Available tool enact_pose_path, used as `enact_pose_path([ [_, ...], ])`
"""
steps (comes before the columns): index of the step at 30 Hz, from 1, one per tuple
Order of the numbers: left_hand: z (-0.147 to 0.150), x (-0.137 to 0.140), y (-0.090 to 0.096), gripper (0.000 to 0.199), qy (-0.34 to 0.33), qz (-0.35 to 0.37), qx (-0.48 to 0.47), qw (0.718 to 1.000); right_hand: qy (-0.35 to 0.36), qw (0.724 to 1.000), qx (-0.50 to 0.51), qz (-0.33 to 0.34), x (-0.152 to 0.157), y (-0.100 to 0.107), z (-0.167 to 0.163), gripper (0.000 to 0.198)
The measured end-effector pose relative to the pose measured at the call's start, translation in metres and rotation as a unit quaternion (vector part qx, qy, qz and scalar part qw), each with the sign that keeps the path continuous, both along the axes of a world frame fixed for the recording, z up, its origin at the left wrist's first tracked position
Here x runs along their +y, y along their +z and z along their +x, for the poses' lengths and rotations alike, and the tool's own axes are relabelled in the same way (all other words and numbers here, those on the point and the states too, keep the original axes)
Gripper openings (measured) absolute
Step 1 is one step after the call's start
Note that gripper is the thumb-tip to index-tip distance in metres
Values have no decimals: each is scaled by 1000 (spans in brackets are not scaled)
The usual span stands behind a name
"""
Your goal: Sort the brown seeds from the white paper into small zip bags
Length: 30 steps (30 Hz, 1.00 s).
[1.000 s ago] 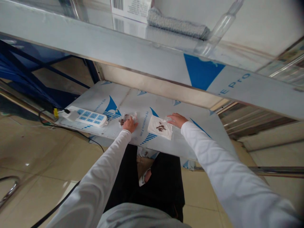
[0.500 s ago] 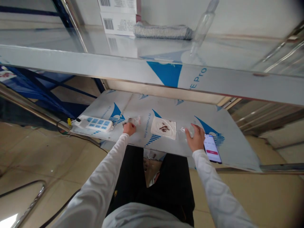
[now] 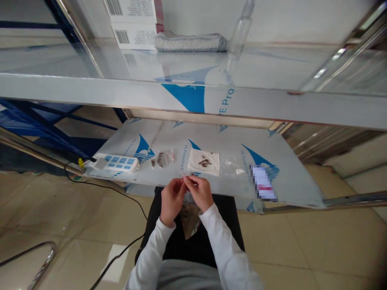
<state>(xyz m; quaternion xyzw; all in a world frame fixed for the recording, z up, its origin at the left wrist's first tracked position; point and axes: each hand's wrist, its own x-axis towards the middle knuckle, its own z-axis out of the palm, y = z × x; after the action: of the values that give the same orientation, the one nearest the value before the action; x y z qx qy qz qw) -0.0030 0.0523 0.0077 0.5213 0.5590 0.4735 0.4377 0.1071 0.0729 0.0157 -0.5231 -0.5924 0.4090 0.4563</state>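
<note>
My left hand (image 3: 173, 198) and my right hand (image 3: 200, 192) meet just over the front edge of the lower shelf (image 3: 169, 135). Both are closed, fingertips pinched together. A small clear plastic piece (image 3: 182, 174) pokes up between them; the rest is hidden by the fingers. Beyond my left hand lies a clear bag with dark bits in it (image 3: 163, 159). A white square cloth or sheet (image 3: 214, 169) lies behind my right hand, with several dark brown slivers (image 3: 205, 162) on it. Flat clear plastic bags (image 3: 232, 167) lie right of the sheet.
A white power strip (image 3: 116, 162) lies at the shelf's left end, its cable (image 3: 121, 188) hanging down. A phone (image 3: 263, 183) lies on the right. The upper shelf (image 3: 121, 90) overhangs, bearing boxes (image 3: 134, 35), a rolled cloth (image 3: 191, 42) and a clear bottle (image 3: 242, 30).
My left hand has left the bag of dark bits and my right hand the clear bags. They have come together at the front edge, pinching a small clear piece. The view has shifted slightly.
</note>
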Motion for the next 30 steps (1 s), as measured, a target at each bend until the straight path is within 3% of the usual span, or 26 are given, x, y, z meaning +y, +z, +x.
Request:
enact_pose_path([
  [3, 10, -21, 1, 23, -20, -21, 75, 997, 8, 997, -78, 5, -31, -6, 28, 37],
  [7, 22, -35, 15, 15, 30, -7, 238, 971, -115, 967, -227, 2, -64, -8, 50, 26],
  [11, 32, -37, 31, 11, 9, -7, 235, 972, -152, 959, -238, 14, -81, -2, 61, 19],
  [12, 33, -37, 34, 11, -8, -12, 216, 976, -148, 966, -211, 36, -83, 0, 63, 25],
  [14, 34, -36, 38, 11, -40, -28, 164, 985, -116, 978, -150, 84, -83, 4, 69, 67],
  [16, 33, -34, 40, 10, -74, -50, 105, 991, -46, 988, -103, 104, -77, 7, 73, 103],
  [17, 33, -33, 41, 10, -88, -58, 79, 991, -7, 991, -84, 101, -72, 9, 74, 109],
  [20, 31, -30, 44, 9, -113, -58, 47, 991, 93, 993, -14, 76, -57, 10, 76, 94],
  [22, 30, -29, 49, 8, -106, -45, 65, 991, 123, 990, 36, 64, -50, 7, 77, 78],
  [27, 27, -32, 62, 11, -46, -4, 182, 982, 84, 992, 72, 61, -53, 0, 76, 50],
  [30, 27, -33, 64, 13, -18, 0, 183, 983, 63, 994, 41, 81, -58, 1, 70, 40],
])
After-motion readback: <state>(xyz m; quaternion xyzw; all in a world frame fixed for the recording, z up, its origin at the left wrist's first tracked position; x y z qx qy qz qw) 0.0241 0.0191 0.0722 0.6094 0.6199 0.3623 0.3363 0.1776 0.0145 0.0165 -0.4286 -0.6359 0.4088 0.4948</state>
